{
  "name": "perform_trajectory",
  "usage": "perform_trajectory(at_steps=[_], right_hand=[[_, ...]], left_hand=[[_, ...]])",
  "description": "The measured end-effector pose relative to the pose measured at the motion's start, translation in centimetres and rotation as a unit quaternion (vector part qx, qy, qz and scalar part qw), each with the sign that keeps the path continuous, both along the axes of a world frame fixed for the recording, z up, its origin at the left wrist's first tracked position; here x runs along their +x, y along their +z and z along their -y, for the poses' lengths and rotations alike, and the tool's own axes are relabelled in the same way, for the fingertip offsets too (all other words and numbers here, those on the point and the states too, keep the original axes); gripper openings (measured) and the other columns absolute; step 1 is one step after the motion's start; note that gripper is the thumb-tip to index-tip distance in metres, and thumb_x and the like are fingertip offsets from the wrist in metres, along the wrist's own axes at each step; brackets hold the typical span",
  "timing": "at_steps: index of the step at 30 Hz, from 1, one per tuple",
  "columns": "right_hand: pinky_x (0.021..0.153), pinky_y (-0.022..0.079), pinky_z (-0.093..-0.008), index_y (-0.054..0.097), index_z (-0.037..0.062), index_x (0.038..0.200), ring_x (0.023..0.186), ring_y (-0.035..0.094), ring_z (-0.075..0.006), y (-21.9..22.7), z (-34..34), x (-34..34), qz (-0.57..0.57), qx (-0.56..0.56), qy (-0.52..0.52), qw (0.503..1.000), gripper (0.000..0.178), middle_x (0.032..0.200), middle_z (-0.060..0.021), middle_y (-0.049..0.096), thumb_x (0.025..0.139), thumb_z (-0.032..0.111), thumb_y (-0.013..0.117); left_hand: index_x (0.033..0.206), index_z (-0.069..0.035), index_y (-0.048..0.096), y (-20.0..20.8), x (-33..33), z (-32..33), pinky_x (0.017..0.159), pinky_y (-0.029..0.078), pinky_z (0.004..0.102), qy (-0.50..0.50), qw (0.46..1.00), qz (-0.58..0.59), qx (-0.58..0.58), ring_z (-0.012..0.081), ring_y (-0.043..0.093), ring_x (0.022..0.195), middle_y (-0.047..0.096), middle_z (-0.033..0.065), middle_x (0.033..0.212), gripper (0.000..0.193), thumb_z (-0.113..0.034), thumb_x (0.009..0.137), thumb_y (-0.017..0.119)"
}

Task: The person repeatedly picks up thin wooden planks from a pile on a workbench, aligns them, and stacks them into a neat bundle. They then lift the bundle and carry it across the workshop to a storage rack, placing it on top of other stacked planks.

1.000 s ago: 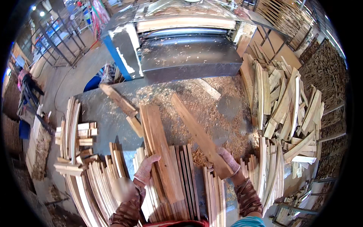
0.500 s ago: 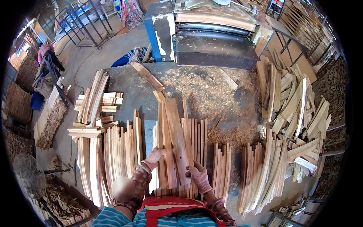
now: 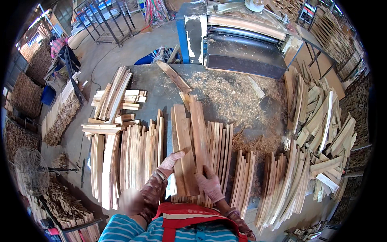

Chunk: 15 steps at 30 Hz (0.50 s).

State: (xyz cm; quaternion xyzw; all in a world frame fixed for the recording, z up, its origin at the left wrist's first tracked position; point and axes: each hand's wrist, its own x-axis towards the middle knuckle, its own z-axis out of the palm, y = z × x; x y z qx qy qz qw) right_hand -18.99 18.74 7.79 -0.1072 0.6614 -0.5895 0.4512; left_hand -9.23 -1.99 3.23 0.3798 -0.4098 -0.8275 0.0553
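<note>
My left hand (image 3: 171,161), in a pale, stained glove, is closed around the left edge of a wide wooden board (image 3: 184,147). Another narrow strip seems to lie along that board's left side. Against its right side leans a second wooden board (image 3: 198,129), whose lower end is gripped by my gloved right hand (image 3: 210,186). Both boards slant away from me over a row of upright-looking strips (image 3: 217,149) on the table. The palms and the undersides of the boards are hidden.
Sorted rows of strips (image 3: 133,153) line the near table, with crossed strips (image 3: 117,97) at far left. Sawdust (image 3: 225,92) covers the table before a large planer-like machine (image 3: 246,52). A jumbled wood pile (image 3: 318,121) is at right. A fan (image 3: 32,171) stands left; another person (image 3: 60,48) is far left.
The view has turned, shifting the scene rightward. The held boards have been rearranged: the wide one now lies under my left hand, and a narrower one sits at my right, their tops apart.
</note>
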Motion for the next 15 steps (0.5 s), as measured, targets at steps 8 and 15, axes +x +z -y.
perform_trajectory(at_steps=[8,15], right_hand=[[0.108,0.044,-0.0371,0.030,0.0026,0.155,0.132,0.052,-0.0337,-2.8,1.0,-0.2,-0.102,0.063,0.081,0.990,0.096,0.143,-0.0259,0.051,0.077,0.032,0.078],[0.113,0.039,-0.0396,0.029,0.0013,0.155,0.137,0.045,-0.0372,-2.4,-0.7,-0.7,-0.223,0.071,0.085,0.969,0.096,0.148,-0.0280,0.045,0.078,0.032,0.077]], left_hand=[[0.146,-0.001,0.047,1.3,0.2,-1.6,0.108,0.045,0.0350,0.049,0.995,-0.037,0.075,0.0187,0.054,0.128,0.056,0.0098,0.140,0.074,-0.046,0.093,0.069],[0.141,0.001,0.053,0.6,1.4,0.7,0.113,0.037,0.0326,0.032,0.999,-0.012,0.005,0.0205,0.054,0.129,0.058,0.0102,0.142,0.067,-0.038,0.091,0.072]])
